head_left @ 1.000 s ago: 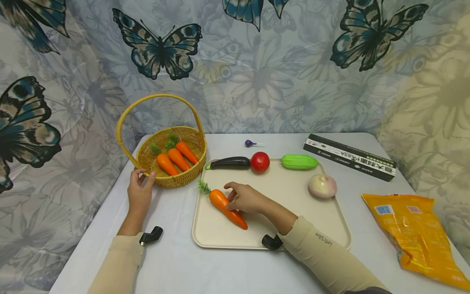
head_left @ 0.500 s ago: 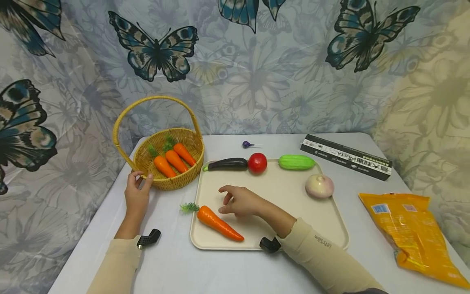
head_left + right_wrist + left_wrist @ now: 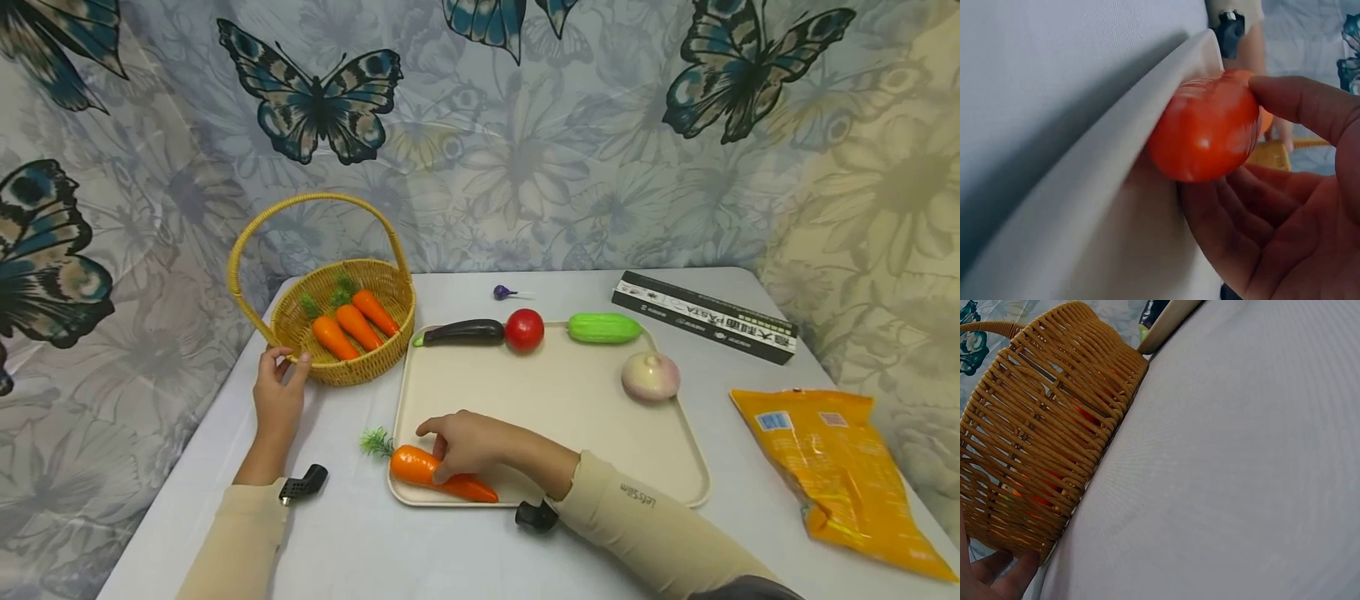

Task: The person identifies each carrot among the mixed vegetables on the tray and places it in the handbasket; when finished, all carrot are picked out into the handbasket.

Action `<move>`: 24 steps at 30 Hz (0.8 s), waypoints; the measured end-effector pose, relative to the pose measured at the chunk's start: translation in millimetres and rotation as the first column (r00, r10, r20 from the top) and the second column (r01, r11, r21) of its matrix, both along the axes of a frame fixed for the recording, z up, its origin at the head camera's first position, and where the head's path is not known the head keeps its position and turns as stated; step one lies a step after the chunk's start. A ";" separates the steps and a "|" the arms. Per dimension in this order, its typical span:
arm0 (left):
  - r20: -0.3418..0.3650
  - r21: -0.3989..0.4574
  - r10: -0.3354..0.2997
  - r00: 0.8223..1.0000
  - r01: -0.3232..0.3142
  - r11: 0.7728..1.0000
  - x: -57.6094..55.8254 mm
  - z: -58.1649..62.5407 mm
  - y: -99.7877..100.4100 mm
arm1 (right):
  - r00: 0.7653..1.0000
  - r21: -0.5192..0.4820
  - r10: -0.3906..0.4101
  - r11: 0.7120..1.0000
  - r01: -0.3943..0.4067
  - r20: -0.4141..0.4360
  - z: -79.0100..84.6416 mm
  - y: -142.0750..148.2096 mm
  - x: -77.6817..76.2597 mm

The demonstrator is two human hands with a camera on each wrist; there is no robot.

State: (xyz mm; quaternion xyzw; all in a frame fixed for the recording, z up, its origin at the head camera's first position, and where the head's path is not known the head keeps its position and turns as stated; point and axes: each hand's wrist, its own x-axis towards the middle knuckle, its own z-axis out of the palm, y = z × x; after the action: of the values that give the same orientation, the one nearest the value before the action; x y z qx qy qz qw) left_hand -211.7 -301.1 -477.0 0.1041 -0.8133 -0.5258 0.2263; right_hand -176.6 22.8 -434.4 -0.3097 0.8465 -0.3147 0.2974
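My right hand (image 3: pixel 468 446) is over an orange carrot (image 3: pixel 412 465) with a green leafy top, which lies along the near left edge of the beige tray (image 3: pixel 555 417). In the right wrist view the thumb presses one side of the carrot (image 3: pixel 1204 131) and the fingers curl round the other. My left hand (image 3: pixel 279 392) grips the near left side of a yellow wicker basket (image 3: pixel 367 367) by its rim. Its fingertips show against the weave of the basket (image 3: pixel 1054 419) in the left wrist view. Several carrots (image 3: pixel 358 327) lie inside the basket.
Along the tray's far side lie an eggplant (image 3: pixel 465 332), a tomato (image 3: pixel 524 331) and a green gourd-like vegetable (image 3: pixel 603 328); an onion (image 3: pixel 651 377) sits at its right. Beyond are a purple lollipop (image 3: pixel 502 292), a black pasta box (image 3: pixel 705 317) and an orange bag (image 3: pixel 847 475).
The carrot on the tray has shifted toward the near left edge and turned flatter. My right hand came off it, then moved down and left onto it again. The left hand stays at the basket.
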 end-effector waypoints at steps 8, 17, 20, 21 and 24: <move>0.010 -0.011 0.009 1.000 -0.009 1.000 -0.2 -2.3 -0.9 | 0.990 -0.154 -0.023 0.987 0.044 0.138 0.3 9.4 -12.1; 0.000 0.015 -0.007 1.000 0.007 1.000 -2.4 1.1 -0.2 | 0.954 -0.427 -0.124 0.873 0.235 0.273 10.1 10.4 -42.7; 0.005 0.014 -0.010 1.000 0.010 1.000 -2.2 1.4 -0.1 | 0.955 -0.469 -0.155 0.844 0.260 0.251 12.9 5.5 -51.6; 0.005 0.013 -0.008 1.000 0.008 1.000 -2.0 1.2 -0.3 | 0.955 -0.479 -0.163 0.836 0.266 0.246 14.0 3.3 -54.4; 0.008 0.009 -0.004 1.000 0.004 1.000 -0.3 0.3 -1.3 | 0.957 -0.501 -0.179 0.821 0.273 0.229 18.4 -3.5 -62.1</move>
State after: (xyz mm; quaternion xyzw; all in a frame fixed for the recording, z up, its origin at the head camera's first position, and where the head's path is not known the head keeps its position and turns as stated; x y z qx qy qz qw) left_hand -212.0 -302.3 -476.7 0.1055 -0.8122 -0.5293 0.2216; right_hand -238.7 19.3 -416.0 -0.2482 0.7294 -0.5933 0.2332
